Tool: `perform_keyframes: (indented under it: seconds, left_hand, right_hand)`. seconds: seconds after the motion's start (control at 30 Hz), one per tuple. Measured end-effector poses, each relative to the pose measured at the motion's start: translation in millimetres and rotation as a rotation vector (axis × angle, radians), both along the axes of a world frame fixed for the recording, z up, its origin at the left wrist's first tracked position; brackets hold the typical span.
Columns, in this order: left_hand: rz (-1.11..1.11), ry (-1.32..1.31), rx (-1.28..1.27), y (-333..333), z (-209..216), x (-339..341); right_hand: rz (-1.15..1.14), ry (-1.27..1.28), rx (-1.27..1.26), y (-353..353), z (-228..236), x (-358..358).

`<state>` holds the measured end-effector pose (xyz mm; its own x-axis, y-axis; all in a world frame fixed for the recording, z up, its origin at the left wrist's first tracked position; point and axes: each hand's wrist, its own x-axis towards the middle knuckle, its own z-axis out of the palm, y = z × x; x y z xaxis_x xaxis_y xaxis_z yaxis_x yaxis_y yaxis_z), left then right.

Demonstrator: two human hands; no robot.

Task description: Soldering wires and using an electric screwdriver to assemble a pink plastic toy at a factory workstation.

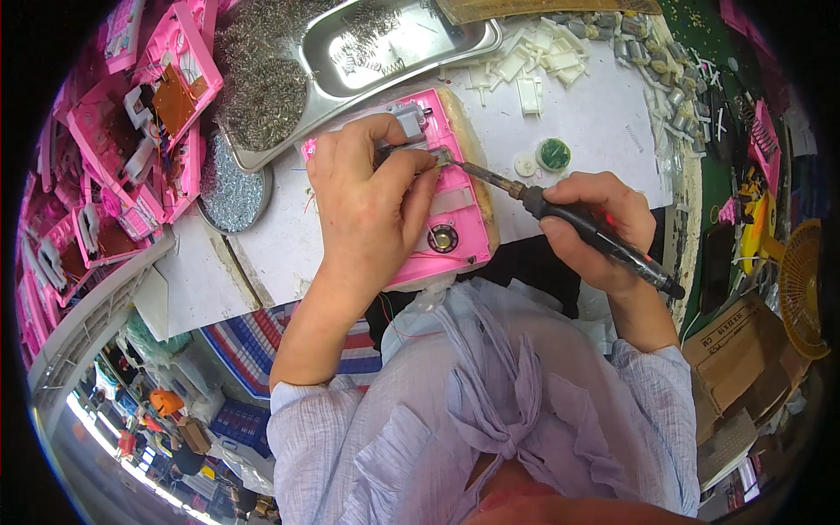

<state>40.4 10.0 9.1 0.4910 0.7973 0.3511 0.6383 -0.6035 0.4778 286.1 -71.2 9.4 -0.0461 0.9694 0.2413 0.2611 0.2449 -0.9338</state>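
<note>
Centre: the toy shell (455,206) lies on the surface (595,131).
Behind: the metal tray (394,44).
Left: the screw dish (232,188) beside the stacked shells (140,131).
Right: the soldering iron (577,223), tip on the toy shell.
Behind right: the plastic clips (542,61).

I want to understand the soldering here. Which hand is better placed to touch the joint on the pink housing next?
The right hand, probably. It grips the soldering iron, whose tip already points at the part on the pink housing. The left hand lies on the housing, pinching that part.

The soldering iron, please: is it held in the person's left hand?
No, the right hand grips the soldering iron, while the left hand rests on the pink plastic housing.
</note>
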Motion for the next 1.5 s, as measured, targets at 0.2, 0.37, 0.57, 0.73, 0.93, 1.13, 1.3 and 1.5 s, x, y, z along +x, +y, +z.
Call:
perform_keyframes:
  seconds: [0.2,0.37,0.57,0.73,0.93,1.13,1.3,1.5]
  left_hand:
    - [-0.001,-0.003,0.026,0,-2,0]
    - [-0.005,-0.006,0.041,1,-2,0]
    - [-0.002,-0.003,0.04,0,-1,0]
    - [-0.005,0.009,0.033,1,0,0]
    - [0.005,0.018,0.032,0,0,1]
    - [0.003,0.021,0.023,0,0,1]
    - [0.012,0.039,0.01,-1,3,2]
    - [0.018,0.044,0.011,-1,2,2]
  right_hand:
    - [0.019,-0.013,-0.019,1,0,-1]
    - [0.0,-0.028,0.02,1,-1,0]
    - [-0.023,-0.014,0.014,-1,-3,1]
    - [-0.035,-0.012,0.006,-1,0,1]
    - [-0.015,-0.004,-0.016,1,3,5]
    - [-0.025,-0.005,-0.027,0,3,8]
    - [-0.01,-0.001,0.008,2,5,11]
    - [-0.007,-0.026,0.056,4,4,14]
